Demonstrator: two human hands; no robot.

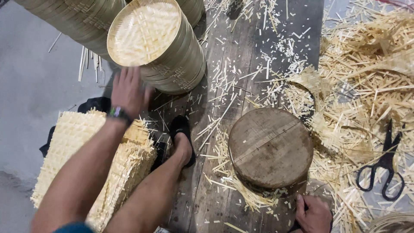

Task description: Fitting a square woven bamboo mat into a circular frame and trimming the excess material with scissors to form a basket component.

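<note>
Reaching toward the far left, the left hand [128, 90] hovers released beside a stack of woven trays [160, 47], over woven mats [92, 159]. Right hand [314, 214], near right, looks clenched beside a wood block [270, 146]; scissors [384, 163] lie right.

Soft, even light, fairly bright, with no glare. A shallow shadow sits under the basket stack [172, 56]. The left hand [128, 90] is smeared by motion blur. Straight lines bend slightly toward the edges.
</note>
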